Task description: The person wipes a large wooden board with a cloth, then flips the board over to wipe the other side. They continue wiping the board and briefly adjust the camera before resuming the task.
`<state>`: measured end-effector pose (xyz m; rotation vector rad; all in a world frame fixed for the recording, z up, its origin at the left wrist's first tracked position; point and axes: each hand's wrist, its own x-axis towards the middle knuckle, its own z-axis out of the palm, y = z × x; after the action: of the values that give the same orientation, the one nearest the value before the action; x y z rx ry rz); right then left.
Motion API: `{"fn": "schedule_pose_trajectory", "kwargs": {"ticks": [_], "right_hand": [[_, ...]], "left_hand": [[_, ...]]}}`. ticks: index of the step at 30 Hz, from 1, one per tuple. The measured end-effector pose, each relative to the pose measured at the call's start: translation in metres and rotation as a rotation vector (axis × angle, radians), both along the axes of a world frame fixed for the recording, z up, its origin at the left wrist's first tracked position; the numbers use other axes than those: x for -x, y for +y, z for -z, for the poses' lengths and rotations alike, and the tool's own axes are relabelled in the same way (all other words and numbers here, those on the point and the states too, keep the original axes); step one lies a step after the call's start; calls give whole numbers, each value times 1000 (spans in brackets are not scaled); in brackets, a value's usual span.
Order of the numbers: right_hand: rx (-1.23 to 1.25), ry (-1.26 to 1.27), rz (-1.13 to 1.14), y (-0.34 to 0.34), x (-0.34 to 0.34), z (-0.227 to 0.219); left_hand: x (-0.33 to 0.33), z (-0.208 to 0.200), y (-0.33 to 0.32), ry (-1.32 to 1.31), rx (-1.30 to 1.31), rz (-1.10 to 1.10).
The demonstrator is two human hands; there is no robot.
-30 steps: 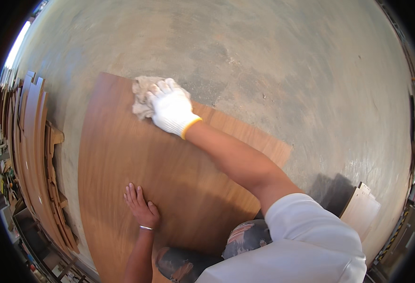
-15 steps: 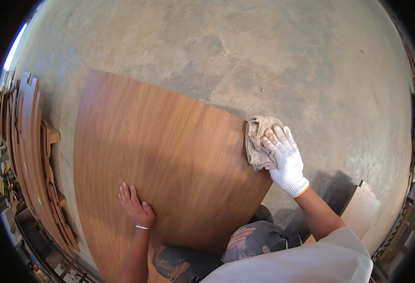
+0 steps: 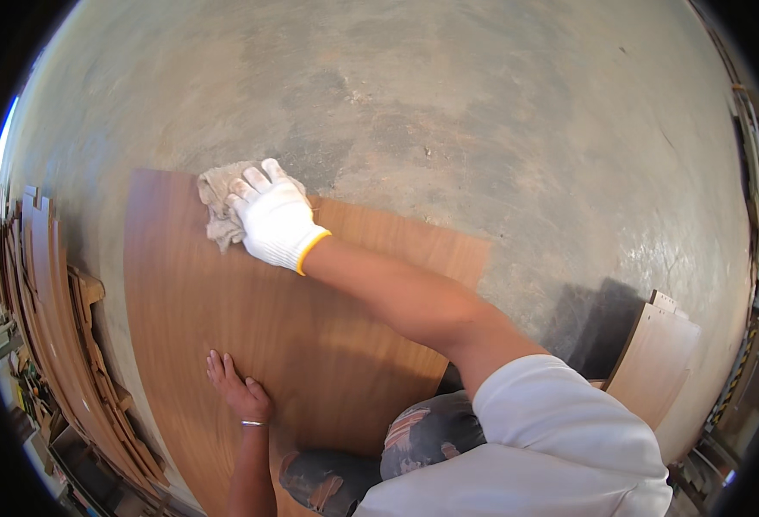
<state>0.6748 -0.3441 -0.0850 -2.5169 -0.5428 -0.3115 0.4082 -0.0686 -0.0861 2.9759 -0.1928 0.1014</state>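
Note:
A large brown wood-grain panel [image 3: 310, 319] spreads out before me, its far edge running across the middle of the view. My right hand [image 3: 276, 220], in a white knit glove with a yellow cuff edge, presses a crumpled beige rag [image 3: 221, 200] onto the panel's far edge, near its far left corner. The rag sticks out past the glove's fingers on the left. Bare, with a silver bracelet at the wrist, my left hand [image 3: 240, 389] lies flat on the panel's near left part, fingers stretched out. My right forearm crosses over the panel.
Long boards [image 3: 60, 319] are stacked along the left side. A pale board [image 3: 659, 353] lies on the right, close to my shoulder. Grey concrete floor [image 3: 483, 103] stretches beyond the panel. My knees [image 3: 431, 431] are at the panel's near edge.
My right hand has swept the rag left along the panel's far edge, from the right corner to near the left one. My left hand stays flat in nearly the same spot.

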Motion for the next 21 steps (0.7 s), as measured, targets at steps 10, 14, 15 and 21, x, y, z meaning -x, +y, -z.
{"fn": "schedule_pose_trajectory", "kwargs": {"ticks": [10,14,15,21], "right_hand": [[133,141,160,-201,165,-42],[160,249,243,-240,213,-38],[173,271,257,-244,220,-37],[99,203,359,-238,198,-18]], "left_hand": [[1,-2,0,21,8,20],[2,-1,3,19,-14,19],[1,-3,3,28,-27,15],[-3,-1,-1,6,-55,7]]}}
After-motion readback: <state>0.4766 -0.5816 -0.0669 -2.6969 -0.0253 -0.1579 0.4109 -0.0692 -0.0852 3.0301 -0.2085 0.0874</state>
